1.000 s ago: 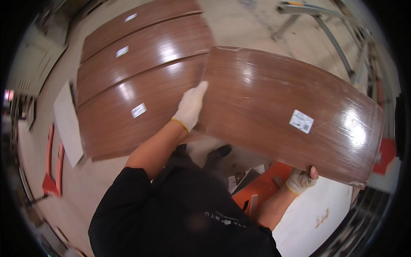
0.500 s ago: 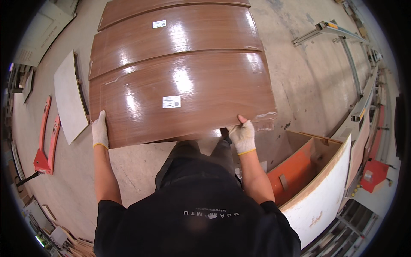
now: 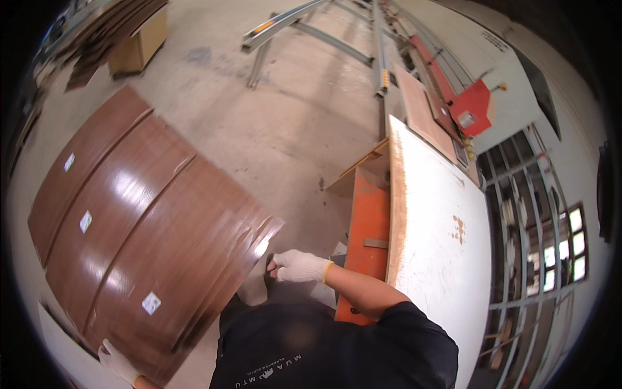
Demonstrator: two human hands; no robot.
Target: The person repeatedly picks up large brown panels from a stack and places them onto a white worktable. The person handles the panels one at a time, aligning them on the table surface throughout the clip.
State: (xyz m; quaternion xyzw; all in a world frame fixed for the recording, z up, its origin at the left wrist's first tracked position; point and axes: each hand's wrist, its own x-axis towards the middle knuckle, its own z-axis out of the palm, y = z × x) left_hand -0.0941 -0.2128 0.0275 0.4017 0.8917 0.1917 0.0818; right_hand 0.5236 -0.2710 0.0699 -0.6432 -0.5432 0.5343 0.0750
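Glossy brown wood-grain panels (image 3: 178, 249), wrapped in clear film, lie overlapped in steps at the left. Small white labels (image 3: 151, 303) are stuck on them. My left hand (image 3: 118, 363), in a white knit glove, grips the edge of the nearest panel at the lower left; some of its fingers are hidden. My right hand (image 3: 299, 266), gloved with bare fingertips, is off the panels, just below their right corner. Its fingers are curled, and I see nothing in them.
Close on my right stands a white worn board (image 3: 440, 220) beside an orange panel (image 3: 368, 223) in an open wooden box. Ahead is a grey metal frame (image 3: 334, 42). A red machine part (image 3: 472, 109) is beyond the board. More brown boards (image 3: 116, 39) lean far left.
My view has swung right, so the panels now show at the left, turned at an angle. My right hand has let go of the panel edge; my left stays on it.
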